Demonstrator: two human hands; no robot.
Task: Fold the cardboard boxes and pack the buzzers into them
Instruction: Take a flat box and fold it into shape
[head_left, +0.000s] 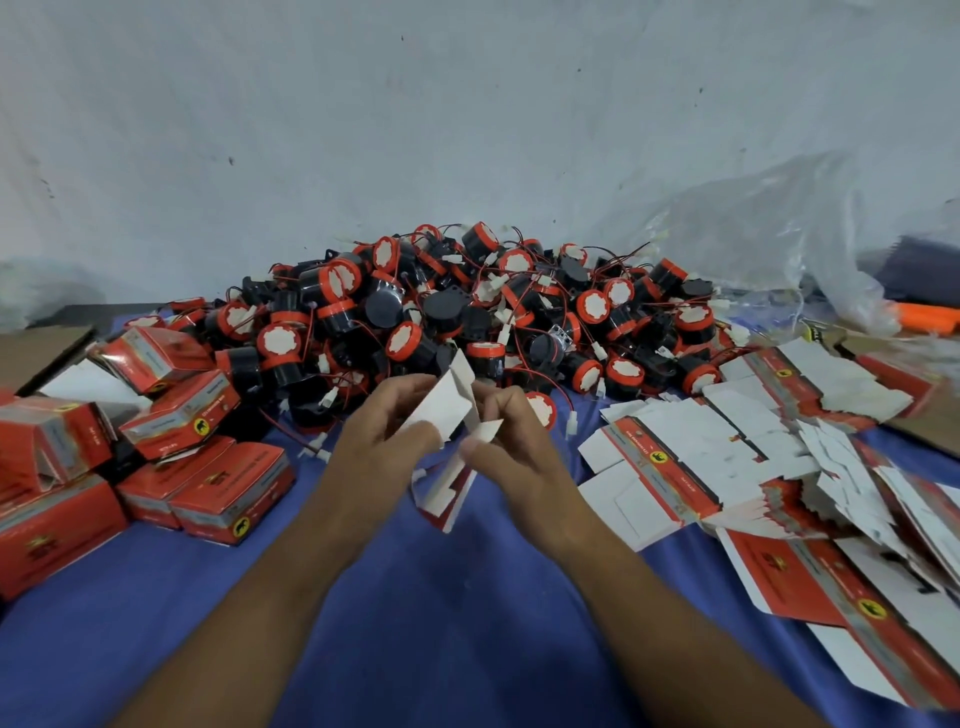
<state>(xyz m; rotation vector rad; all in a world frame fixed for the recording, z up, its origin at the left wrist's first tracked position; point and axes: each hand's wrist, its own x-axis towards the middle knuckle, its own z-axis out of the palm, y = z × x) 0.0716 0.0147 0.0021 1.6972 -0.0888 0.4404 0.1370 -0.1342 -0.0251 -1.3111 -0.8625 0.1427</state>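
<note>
A half-folded box (442, 411) is being held up over the blue cloth (457, 597), just in front of the pile of buzzers (467, 306), and is being pinched by the left hand (379, 436) and the right hand (519, 457), so its flaps are best being bent slowly along the lines.

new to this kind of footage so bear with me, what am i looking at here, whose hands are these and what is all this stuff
There is no machine here: one camera worn on a person's head looks forward and down at their two bare hands. The left hand and right hand both pinch a half-folded cardboard box, white inside, red outside. Behind it lies a heap of black and red buzzers with thin wires. To the left sit folded boxes, to the right flat unfolded boxes, all on a blue cloth.
</note>
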